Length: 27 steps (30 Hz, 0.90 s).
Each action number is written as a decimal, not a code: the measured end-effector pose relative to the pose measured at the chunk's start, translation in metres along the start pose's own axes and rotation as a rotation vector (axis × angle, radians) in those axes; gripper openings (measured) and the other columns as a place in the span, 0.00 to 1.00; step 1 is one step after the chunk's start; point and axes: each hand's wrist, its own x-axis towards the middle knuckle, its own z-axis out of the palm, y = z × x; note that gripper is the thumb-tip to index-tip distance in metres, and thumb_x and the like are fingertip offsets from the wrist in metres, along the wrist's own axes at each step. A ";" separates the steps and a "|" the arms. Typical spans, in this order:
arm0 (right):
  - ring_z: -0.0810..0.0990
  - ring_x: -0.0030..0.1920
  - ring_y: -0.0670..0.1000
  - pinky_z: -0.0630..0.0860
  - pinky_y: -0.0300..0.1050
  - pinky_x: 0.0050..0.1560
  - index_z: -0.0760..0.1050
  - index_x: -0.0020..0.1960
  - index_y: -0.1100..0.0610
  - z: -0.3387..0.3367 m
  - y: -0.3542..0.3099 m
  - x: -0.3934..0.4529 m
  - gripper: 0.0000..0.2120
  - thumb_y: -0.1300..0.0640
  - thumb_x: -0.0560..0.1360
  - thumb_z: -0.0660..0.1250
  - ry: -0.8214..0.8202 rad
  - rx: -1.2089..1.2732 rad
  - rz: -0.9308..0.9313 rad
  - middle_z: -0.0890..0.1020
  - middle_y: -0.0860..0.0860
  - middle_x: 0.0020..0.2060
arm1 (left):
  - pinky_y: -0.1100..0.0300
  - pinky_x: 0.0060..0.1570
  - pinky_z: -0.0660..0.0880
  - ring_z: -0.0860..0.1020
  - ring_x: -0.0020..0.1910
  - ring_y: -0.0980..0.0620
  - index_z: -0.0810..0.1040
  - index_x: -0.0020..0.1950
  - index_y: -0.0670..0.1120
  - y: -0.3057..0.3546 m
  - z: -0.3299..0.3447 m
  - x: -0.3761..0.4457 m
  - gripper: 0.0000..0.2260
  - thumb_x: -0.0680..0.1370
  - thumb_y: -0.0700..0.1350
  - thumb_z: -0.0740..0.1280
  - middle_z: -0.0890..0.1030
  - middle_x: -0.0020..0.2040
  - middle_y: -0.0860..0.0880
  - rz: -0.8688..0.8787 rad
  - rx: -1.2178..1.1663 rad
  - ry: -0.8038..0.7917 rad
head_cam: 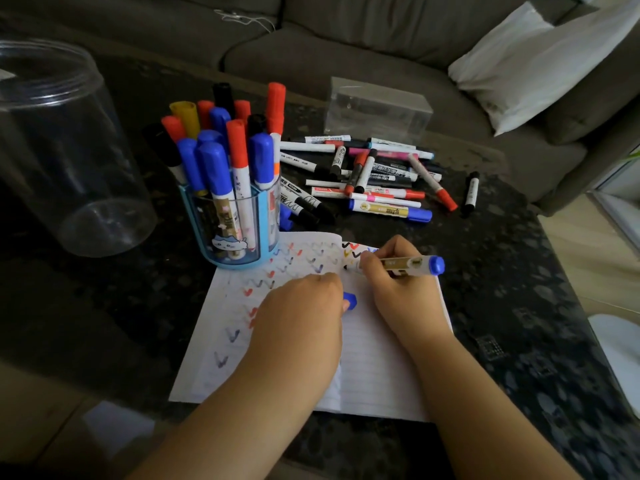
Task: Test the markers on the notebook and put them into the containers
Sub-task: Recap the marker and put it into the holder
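Right hand (398,289) fingers grasp a blue marker (408,265), tip on the notebook (377,368); left hand (304,306) fingers pinch its cap (350,301), ready for recapping.

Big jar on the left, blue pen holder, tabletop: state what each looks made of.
Big jar: clear, glossy, probably plastic; the dark table shows through its wall and base.
Blue pen holder: translucent tinted plastic in an opaque light-blue frame; marker barrels show through it.
Tabletop: dark speckled stone, or a look-alike, polished; it mirrors pale light.
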 end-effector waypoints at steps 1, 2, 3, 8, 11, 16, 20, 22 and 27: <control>0.67 0.25 0.41 0.64 0.31 0.27 0.68 0.35 0.60 0.000 0.000 0.000 0.12 0.61 0.74 0.67 0.000 -0.002 -0.001 0.69 0.45 0.24 | 0.60 0.44 0.64 0.74 0.55 0.49 0.68 0.61 0.47 0.001 0.000 0.000 0.10 0.82 0.48 0.54 0.76 0.55 0.48 -0.002 -0.004 -0.001; 0.67 0.25 0.42 0.64 0.31 0.27 0.67 0.34 0.59 0.000 0.000 0.000 0.12 0.61 0.74 0.67 -0.001 -0.004 0.000 0.69 0.45 0.24 | 0.60 0.45 0.65 0.74 0.55 0.49 0.69 0.61 0.47 0.001 0.000 0.000 0.10 0.82 0.48 0.54 0.76 0.55 0.48 -0.001 -0.003 0.000; 0.67 0.25 0.42 0.63 0.31 0.27 0.67 0.34 0.59 0.000 0.001 0.001 0.13 0.62 0.74 0.67 -0.003 -0.005 0.003 0.69 0.45 0.24 | 0.60 0.45 0.65 0.75 0.54 0.48 0.69 0.61 0.47 0.001 0.000 0.000 0.10 0.82 0.48 0.54 0.76 0.55 0.48 0.001 0.001 0.002; 0.65 0.26 0.43 0.63 0.33 0.26 0.68 0.36 0.65 -0.002 0.002 0.001 0.10 0.63 0.73 0.66 0.001 -0.011 0.022 0.69 0.49 0.26 | 0.60 0.44 0.65 0.75 0.54 0.49 0.69 0.61 0.47 0.000 -0.001 0.000 0.10 0.82 0.48 0.54 0.76 0.55 0.48 -0.003 0.004 -0.013; 0.65 0.25 0.42 0.63 0.32 0.26 0.66 0.34 0.61 -0.002 0.002 0.002 0.12 0.63 0.74 0.66 0.025 -0.005 0.024 0.67 0.46 0.24 | 0.60 0.44 0.65 0.75 0.53 0.49 0.69 0.61 0.47 0.000 -0.001 0.001 0.10 0.82 0.48 0.54 0.76 0.55 0.49 -0.009 0.010 -0.026; 0.64 0.25 0.43 0.62 0.33 0.26 0.64 0.34 0.58 -0.001 0.007 0.004 0.14 0.60 0.74 0.66 0.078 -0.009 0.040 0.67 0.47 0.24 | 0.61 0.44 0.65 0.75 0.54 0.51 0.68 0.62 0.47 -0.001 -0.002 0.000 0.11 0.82 0.48 0.54 0.76 0.56 0.49 -0.016 -0.026 -0.043; 0.67 0.28 0.44 0.67 0.41 0.31 0.69 0.34 0.53 -0.004 0.011 0.005 0.12 0.52 0.73 0.67 0.082 0.106 0.157 0.71 0.47 0.25 | 0.64 0.45 0.65 0.73 0.52 0.53 0.71 0.61 0.48 -0.003 -0.004 -0.003 0.12 0.82 0.50 0.55 0.76 0.55 0.51 -0.048 -0.235 0.084; 0.66 0.27 0.45 0.65 0.45 0.31 0.69 0.35 0.52 -0.008 0.007 0.007 0.12 0.50 0.74 0.67 0.093 0.262 0.265 0.70 0.45 0.23 | 0.67 0.43 0.62 0.71 0.47 0.55 0.74 0.60 0.49 -0.006 -0.006 -0.003 0.11 0.81 0.49 0.57 0.75 0.51 0.51 -0.069 -0.390 0.135; 0.57 0.26 0.46 0.60 0.37 0.24 0.70 0.38 0.56 -0.032 -0.023 0.004 0.10 0.59 0.77 0.64 -0.067 0.593 0.365 0.63 0.47 0.23 | 0.58 0.49 0.73 0.77 0.45 0.52 0.77 0.55 0.47 -0.014 -0.015 0.001 0.09 0.79 0.47 0.61 0.80 0.46 0.50 -0.214 -0.883 0.050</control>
